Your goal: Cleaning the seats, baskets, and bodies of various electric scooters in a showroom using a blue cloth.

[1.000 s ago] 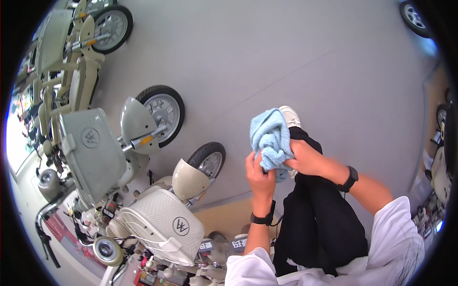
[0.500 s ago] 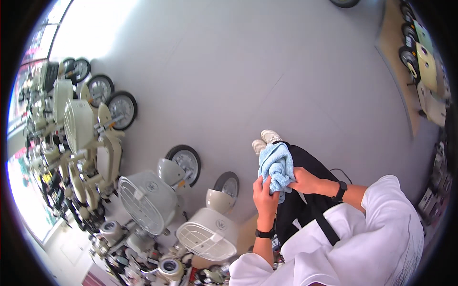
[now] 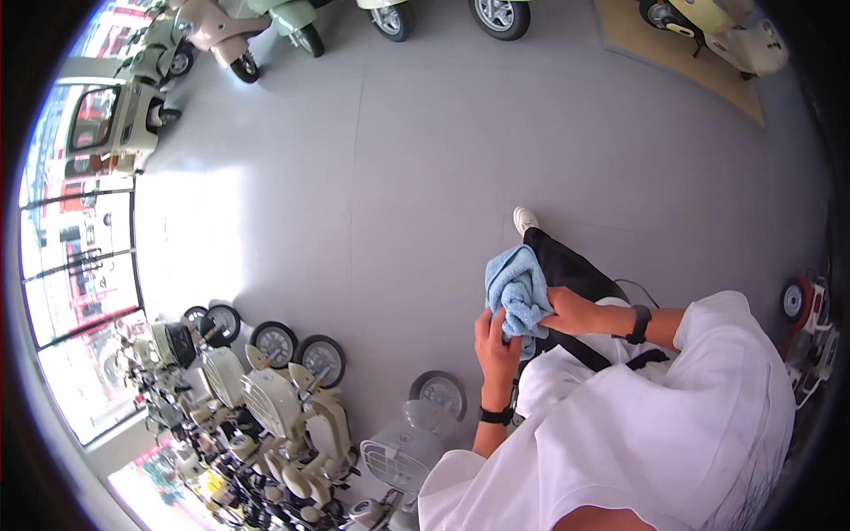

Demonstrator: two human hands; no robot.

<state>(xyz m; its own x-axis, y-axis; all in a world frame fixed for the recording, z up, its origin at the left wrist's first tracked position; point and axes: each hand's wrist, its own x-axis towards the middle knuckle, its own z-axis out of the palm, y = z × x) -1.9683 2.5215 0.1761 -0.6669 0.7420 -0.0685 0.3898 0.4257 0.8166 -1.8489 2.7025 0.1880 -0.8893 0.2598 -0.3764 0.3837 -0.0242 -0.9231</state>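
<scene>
A crumpled light blue cloth (image 3: 521, 288) is bunched up between my two hands, in front of my legs. My left hand (image 3: 496, 341) grips its near left edge, fingers curled into the folds. From the right, my right hand (image 3: 571, 311) pinches the cloth's side. The far part of the cloth stands up loosely past my fingers. Dark bands circle both my wrists. Beyond the cloth one pale shoe (image 3: 525, 219) shows on the floor below dark trousers.
Several cream scooters with front baskets (image 3: 270, 400) crowd the lower left, the nearest basket (image 3: 398, 460) close to my left arm. More scooters (image 3: 387, 18) line the far side. A yellow one stands on a tan platform (image 3: 682, 71). Grey floor (image 3: 416, 150) spreads ahead; windows (image 3: 80, 257) are at left.
My view has swung round and I have stepped along the floor. The basket scooters have shifted lower in view, and a far row of scooters now shows. Both hands keep hold of the cloth.
</scene>
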